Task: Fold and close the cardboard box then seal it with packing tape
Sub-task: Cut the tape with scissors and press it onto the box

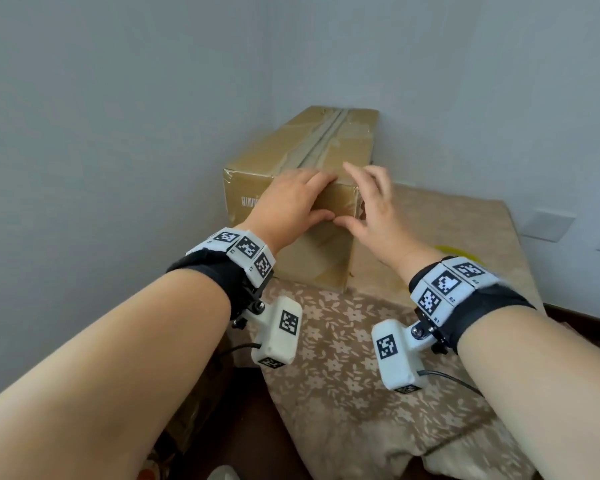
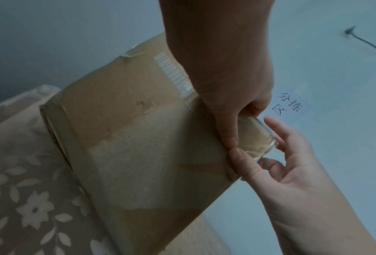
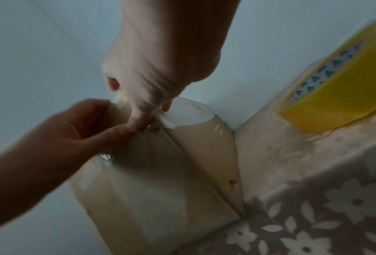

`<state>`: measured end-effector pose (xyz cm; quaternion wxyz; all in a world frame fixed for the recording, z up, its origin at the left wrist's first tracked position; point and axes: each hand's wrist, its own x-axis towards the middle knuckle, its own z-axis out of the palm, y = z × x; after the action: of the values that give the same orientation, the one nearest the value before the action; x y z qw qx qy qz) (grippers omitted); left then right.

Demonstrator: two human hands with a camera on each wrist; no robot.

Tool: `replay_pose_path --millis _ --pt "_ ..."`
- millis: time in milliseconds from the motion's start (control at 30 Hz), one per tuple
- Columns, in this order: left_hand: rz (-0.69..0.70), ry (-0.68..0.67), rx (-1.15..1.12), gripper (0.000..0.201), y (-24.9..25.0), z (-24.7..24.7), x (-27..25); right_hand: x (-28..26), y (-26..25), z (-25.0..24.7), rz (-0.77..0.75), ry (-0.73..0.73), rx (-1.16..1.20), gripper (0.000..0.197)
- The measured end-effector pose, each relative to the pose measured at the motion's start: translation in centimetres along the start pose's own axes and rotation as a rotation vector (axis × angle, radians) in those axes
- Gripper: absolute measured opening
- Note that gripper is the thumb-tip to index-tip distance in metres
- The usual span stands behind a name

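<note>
A closed cardboard box (image 1: pixel 302 188) stands at the far left corner of a table covered by a floral tablecloth (image 1: pixel 343 375), its long axis running away from the viewer and its far end close to the corner where two pale walls meet. Clear packing tape (image 1: pixel 321 140) runs along the top centre seam and turns down over the near end face. The box's left side sits near the left wall; to its right the tabletop lies open, with a yellow tape roll (image 3: pixel 344 82) resting near the right edge, well apart from the box. The near part of the cloth, in front of the box, is free. The left hand (image 1: pixel 291 206) lies over the near top edge of the box, fingers spread flat on the top and the thumb pressed on the near end face. The right hand (image 1: pixel 371 209) hovers at the near right corner of the box, fingers extended and slightly spread; its thumb (image 2: pixel 241 162) touches the end face tip to tip with the left thumb (image 2: pixel 228 136), over the tape strip. Neither hand encloses anything: both are spread, pressing rather than grasping. Each forearm carries a wristband with printed markers and a white camera module hanging below the wrist. A barcode label (image 2: pixel 174 74) shows on the end face, partly hidden by the left hand.
</note>
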<state>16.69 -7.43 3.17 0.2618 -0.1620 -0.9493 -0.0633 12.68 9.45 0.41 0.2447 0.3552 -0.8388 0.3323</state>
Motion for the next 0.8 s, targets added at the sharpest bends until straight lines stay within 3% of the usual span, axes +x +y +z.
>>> replay_pose_path --millis 200,267,367,467,533,667,800 --pt "0.007 0.029 0.022 0.060 0.4 -0.3 0.1 -1.7 -0.1 1.6 0.123 0.077 0.230 0.085" --pt "-0.040 0.038 0.098 0.063 1.5 0.2 0.3 -3.0 -0.4 2.3 0.219 -0.043 0.280 0.090" --pt "-0.090 0.062 0.099 0.059 1.8 0.8 1.2 -6.0 -0.4 2.7 0.314 -0.235 0.053 0.071" --pt "-0.066 0.078 0.017 0.059 0.8 0.6 1.9 -6.4 0.3 1.5 0.231 -0.015 0.033 0.041" --pt "-0.031 0.133 -0.046 0.059 0.4 0.7 1.9 -5.0 0.9 0.7 0.172 0.129 0.084 0.040" --pt "0.013 0.220 -0.068 0.055 0.7 1.3 1.3 -3.1 1.0 0.8 0.257 -0.064 0.143 0.029" --pt "0.067 0.296 0.175 0.057 0.9 3.5 0.0 -4.3 1.2 2.1 0.346 -0.291 -0.115 0.034"
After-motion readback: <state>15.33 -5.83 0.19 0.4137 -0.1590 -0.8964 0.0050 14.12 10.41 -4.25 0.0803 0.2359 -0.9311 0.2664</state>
